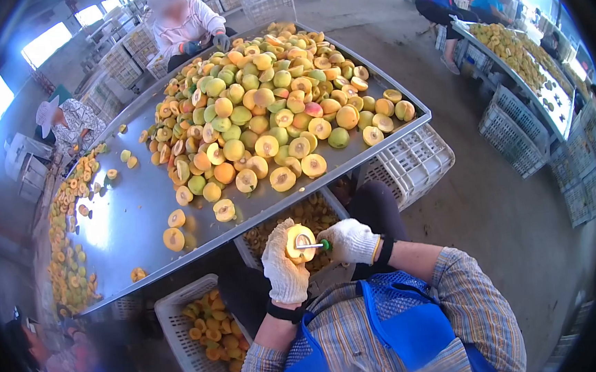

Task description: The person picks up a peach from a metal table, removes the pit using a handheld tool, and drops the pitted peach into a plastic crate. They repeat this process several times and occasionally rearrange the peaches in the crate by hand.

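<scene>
My left hand point(285, 273), in a white knitted glove, is wrapped round a yellow peach half point(301, 257) with its cut face turned to the right. A pitting tool point(310, 246) with a thin metal shaft and green handle is gripped in my gloved right hand point(354, 241). The metal end of the tool rests against the middle of the cut face. Both hands are in front of my body, just off the near edge of the metal table point(142, 228). On that table lies a large heap of halved peaches point(259, 119).
Below my hands stands a crate with brownish pieces point(293, 221). A white crate point(185, 356) with peach halves is at lower left, and another white crate point(417, 160) is under the table's right side. Co-workers sit across and left of the table. A second fruit table point(524, 59) stands far right.
</scene>
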A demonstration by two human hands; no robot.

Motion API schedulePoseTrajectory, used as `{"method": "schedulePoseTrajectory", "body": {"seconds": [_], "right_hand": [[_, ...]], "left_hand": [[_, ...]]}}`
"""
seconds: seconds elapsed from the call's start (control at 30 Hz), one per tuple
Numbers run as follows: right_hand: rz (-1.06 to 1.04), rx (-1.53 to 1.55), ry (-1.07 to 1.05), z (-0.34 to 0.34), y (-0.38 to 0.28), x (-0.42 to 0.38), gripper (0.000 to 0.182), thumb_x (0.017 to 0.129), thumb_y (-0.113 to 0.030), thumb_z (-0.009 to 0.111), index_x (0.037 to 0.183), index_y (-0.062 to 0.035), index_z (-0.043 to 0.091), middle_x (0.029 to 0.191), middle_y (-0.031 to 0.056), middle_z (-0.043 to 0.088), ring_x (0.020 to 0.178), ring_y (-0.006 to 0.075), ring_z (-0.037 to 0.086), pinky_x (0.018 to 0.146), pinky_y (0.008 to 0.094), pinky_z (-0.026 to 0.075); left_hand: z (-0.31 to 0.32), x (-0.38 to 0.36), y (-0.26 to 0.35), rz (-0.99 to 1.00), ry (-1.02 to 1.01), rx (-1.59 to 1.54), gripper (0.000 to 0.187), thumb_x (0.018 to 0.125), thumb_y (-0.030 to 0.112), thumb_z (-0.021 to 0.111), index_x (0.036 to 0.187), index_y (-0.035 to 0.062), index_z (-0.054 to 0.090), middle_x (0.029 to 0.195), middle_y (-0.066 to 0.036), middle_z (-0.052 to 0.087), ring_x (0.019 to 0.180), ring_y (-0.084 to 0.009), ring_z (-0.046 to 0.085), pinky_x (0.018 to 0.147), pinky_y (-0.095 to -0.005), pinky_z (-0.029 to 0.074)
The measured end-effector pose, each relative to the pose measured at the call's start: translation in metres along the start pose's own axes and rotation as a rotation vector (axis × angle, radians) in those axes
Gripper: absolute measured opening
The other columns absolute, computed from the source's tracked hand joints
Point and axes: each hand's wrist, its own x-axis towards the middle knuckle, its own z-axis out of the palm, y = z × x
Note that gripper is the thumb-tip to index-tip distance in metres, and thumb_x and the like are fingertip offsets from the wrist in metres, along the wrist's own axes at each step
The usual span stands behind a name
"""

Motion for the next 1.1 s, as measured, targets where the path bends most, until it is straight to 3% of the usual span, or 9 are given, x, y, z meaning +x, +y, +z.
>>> {"method": "schedulePoseTrajectory", "body": {"seconds": [0.2,0.5,0.57,0.63,0.7,0.77,1.0,1.07,1.1], "right_hand": [[0.035,-0.108,0.018,-0.025,-0.016,0.001,0.035,0.074,-0.016,0.066,0.109,-0.0154,0.07,0.072,0.0113,0.068,0.069,0.032,0.069,0.062,0.0411,0.056],[0.012,-0.112,0.007,-0.025,-0.015,-0.001,0.021,0.082,-0.013,0.061,0.101,-0.0149,0.069,0.073,0.0104,0.07,0.067,0.0284,0.071,0.06,0.0404,0.058],[-0.022,-0.045,0.098,-0.018,-0.016,-0.001,0.016,0.081,-0.018,0.061,0.093,-0.0137,0.071,0.074,0.0146,0.069,0.069,0.0355,0.069,0.062,0.0468,0.055],[0.005,-0.064,0.01,-0.013,-0.012,0.001,0.016,0.081,-0.02,0.062,0.089,-0.0117,0.072,0.077,0.0158,0.07,0.072,0.0378,0.069,0.065,0.0472,0.056],[-0.028,-0.004,0.095,-0.005,-0.009,0.0,0.018,0.081,-0.023,0.063,0.089,-0.0101,0.073,0.079,0.0153,0.071,0.076,0.0373,0.07,0.07,0.0462,0.056],[-0.058,-0.012,0.056,0.002,-0.007,0.006,0.015,0.081,-0.015,0.064,0.093,-0.0108,0.071,0.076,0.0146,0.068,0.076,0.0363,0.069,0.068,0.045,0.055],[-0.139,0.207,0.033,-0.003,-0.021,-0.002,0.014,0.079,-0.015,0.063,0.087,-0.006,0.069,0.077,0.0182,0.067,0.077,0.0389,0.067,0.067,0.0455,0.053],[-0.129,0.192,-0.034,-0.009,-0.022,-0.002,0.016,0.078,-0.019,0.064,0.085,-0.0047,0.068,0.078,0.0192,0.067,0.076,0.0402,0.066,0.066,0.0456,0.052],[-0.128,0.193,-0.032,-0.007,-0.022,-0.001,0.016,0.078,-0.019,0.064,0.085,-0.0047,0.068,0.078,0.0192,0.067,0.076,0.0402,0.066,0.066,0.0456,0.052]], "left_hand": [[-0.003,0.009,0.0,-0.042,-0.031,-0.159,0.039,0.101,0.037,0.055,0.118,0.0022,0.062,0.112,-0.013,0.067,0.103,-0.0265,0.065,0.087,-0.0422,0.056],[-0.005,0.006,0.0,-0.028,-0.039,-0.157,0.038,0.101,0.035,0.057,0.118,0.0014,0.061,0.113,-0.011,0.066,0.105,-0.0247,0.064,0.092,-0.0395,0.054],[-0.012,0.006,-0.004,0.126,-0.1,0.015,0.035,0.101,0.032,0.056,0.117,0.0017,0.061,0.113,-0.01,0.066,0.102,-0.0237,0.064,0.09,-0.038,0.054],[-0.007,0.0,-0.012,0.688,-0.06,0.849,0.033,0.101,0.031,0.054,0.116,0.002,0.061,0.109,-0.01,0.067,0.098,-0.0225,0.064,0.086,-0.0366,0.053],[-0.015,0.013,-0.001,0.028,-0.061,-0.091,0.035,0.1,0.025,0.058,0.122,-0.0024,0.055,0.111,-0.014,0.064,0.099,-0.0226,0.064,0.082,-0.036,0.058],[0.006,0.002,0.004,0.193,0.101,0.114,0.042,0.098,0.036,0.059,0.119,-0.0006,0.056,0.106,-0.014,0.065,0.092,-0.024,0.065,0.076,-0.0353,0.057],[0.028,-0.013,0.032,0.167,-0.108,0.212,0.04,0.098,0.039,0.058,0.106,-0.0003,0.058,0.09,-0.011,0.061,0.083,-0.022,0.064,0.069,-0.0336,0.057],[0.022,-0.01,0.042,0.793,-0.401,1.129,0.039,0.098,0.039,0.056,0.098,-0.0005,0.059,0.086,-0.011,0.061,0.078,-0.0221,0.064,0.067,-0.033,0.056],[0.015,-0.007,0.046,0.793,-0.403,1.129,0.039,0.098,0.039,0.056,0.098,-0.0005,0.059,0.086,-0.011,0.061,0.078,-0.0221,0.064,0.067,-0.033,0.056]]}}
